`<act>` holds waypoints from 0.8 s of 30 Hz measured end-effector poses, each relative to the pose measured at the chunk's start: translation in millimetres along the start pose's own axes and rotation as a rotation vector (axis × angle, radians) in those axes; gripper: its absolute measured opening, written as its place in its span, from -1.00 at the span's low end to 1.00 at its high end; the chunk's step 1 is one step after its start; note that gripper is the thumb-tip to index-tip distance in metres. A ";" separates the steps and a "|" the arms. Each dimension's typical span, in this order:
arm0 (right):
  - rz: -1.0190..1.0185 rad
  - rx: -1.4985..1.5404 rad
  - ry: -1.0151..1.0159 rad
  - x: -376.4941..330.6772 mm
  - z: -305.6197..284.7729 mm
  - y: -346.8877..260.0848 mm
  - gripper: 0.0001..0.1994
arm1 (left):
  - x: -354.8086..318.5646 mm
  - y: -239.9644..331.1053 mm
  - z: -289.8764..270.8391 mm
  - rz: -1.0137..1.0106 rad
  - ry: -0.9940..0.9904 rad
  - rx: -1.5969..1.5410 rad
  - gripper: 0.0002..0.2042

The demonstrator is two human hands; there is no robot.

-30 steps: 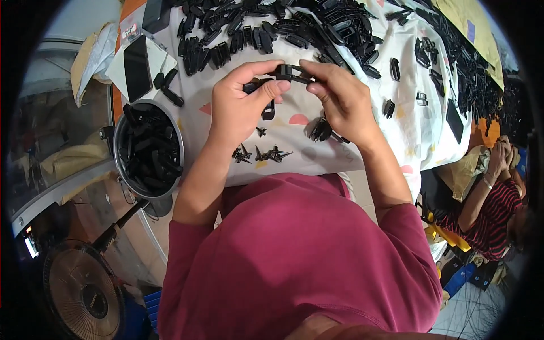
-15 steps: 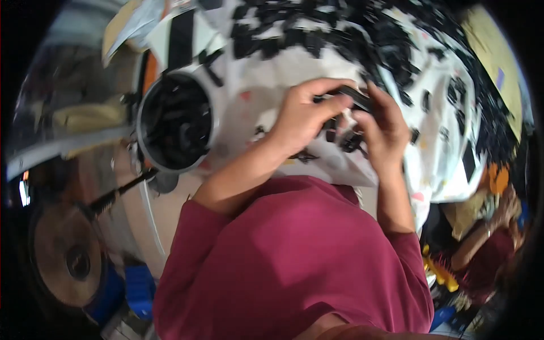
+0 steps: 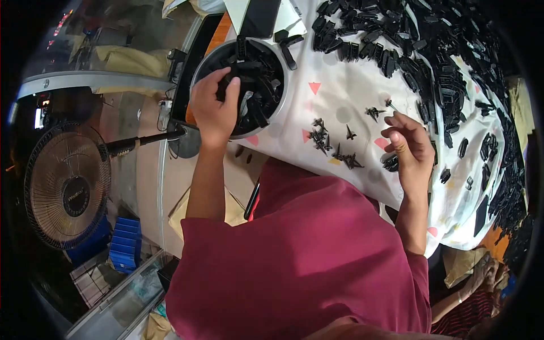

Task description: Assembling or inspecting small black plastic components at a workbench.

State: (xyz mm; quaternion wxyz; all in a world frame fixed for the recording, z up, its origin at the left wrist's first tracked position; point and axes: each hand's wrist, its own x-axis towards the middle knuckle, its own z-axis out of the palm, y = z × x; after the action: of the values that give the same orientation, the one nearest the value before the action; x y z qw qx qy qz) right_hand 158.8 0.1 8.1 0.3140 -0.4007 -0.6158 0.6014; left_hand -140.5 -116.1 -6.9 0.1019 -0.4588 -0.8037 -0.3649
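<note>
My left hand (image 3: 215, 107) is over the left side of a round grey-rimmed tub (image 3: 285, 96), thumb and fingers apart. Black plastic pieces (image 3: 258, 93) fill the tub, some right beside my fingertips. Above the white patterned cloth on the right, my right hand (image 3: 412, 146) has its fingers curled in. A thin pale pin with a dark end (image 3: 391, 105) shows at its fingertips; whether it is held or lies behind them is unclear. Small dark pronged pieces (image 3: 320, 137) lie scattered between my hands. A black slotted piece (image 3: 391, 162) is partly hidden by my right hand.
Many black pieces (image 3: 362, 34) are heaped across the far and right parts of the cloth (image 3: 340, 73). A dark phone-like slab (image 3: 260, 17) lies behind the tub. At left stands a fan (image 3: 68, 184). Another person's forearm (image 3: 453, 303) shows at lower right.
My hands have parted from around a dark elongated piece. The left has moved left to the tub and opened; the right stays over the cloth. The view has shifted.
</note>
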 end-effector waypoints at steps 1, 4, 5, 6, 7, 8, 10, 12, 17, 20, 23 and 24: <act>0.022 -0.016 -0.015 0.0 2.7 -1.1 -0.68 | -0.9 -8.3 1.7 0.063 -0.008 -0.010 -0.80; -0.001 -0.066 -0.062 -4.1 3.6 1.5 -0.71 | -1.5 -32.6 -3.8 -0.019 0.162 -0.081 -0.77; -0.002 -0.055 -0.067 -5.4 2.0 3.5 -0.70 | -1.4 -43.5 -9.1 -0.212 0.205 -0.240 -0.76; -0.003 -0.054 -0.073 -7.3 -0.1 4.6 -0.70 | -2.8 -58.6 -15.8 -0.272 0.216 -0.103 -0.71; 0.035 -0.063 -0.055 -8.4 -2.3 6.2 -0.71 | -7.8 -67.8 -21.3 -0.439 0.125 -0.123 -0.68; 0.072 -0.072 -0.039 -9.1 -4.4 8.3 -0.71 | -13.6 -73.3 -25.7 -0.607 0.033 -0.143 -0.65; 0.074 -0.076 -0.031 -10.2 -5.9 14.3 -0.72 | -23.6 -63.8 -30.9 -0.872 -0.043 -0.329 -0.68; 0.095 -0.045 -0.010 -11.6 -4.5 17.8 -0.75 | -29.2 -59.2 -29.7 -1.134 -0.127 -0.523 -0.72; 0.071 -0.089 -0.084 -11.9 0.8 19.8 -0.73 | -43.1 -76.5 -28.8 -0.892 -0.159 -0.979 -0.69; 0.074 -0.074 -0.080 -10.3 0.4 20.8 -0.74 | -45.4 -80.3 -28.1 -0.873 -0.164 -1.076 -0.68; 0.100 -0.089 -0.085 -10.2 -0.6 22.2 -0.74 | -51.4 -87.4 -25.3 -0.862 -0.101 -1.129 -0.66; 0.097 -0.086 -0.086 -10.6 -0.3 21.4 -0.74 | -52.7 -89.5 -24.9 -0.870 -0.062 -1.127 -0.66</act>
State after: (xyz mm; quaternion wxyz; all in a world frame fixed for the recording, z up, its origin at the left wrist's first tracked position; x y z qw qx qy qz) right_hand 166.6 -9.9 -12.0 0.2402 -0.4170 -0.6337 0.6056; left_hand -188.0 -196.0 -59.5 -0.3286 -0.0892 -0.6055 -0.7194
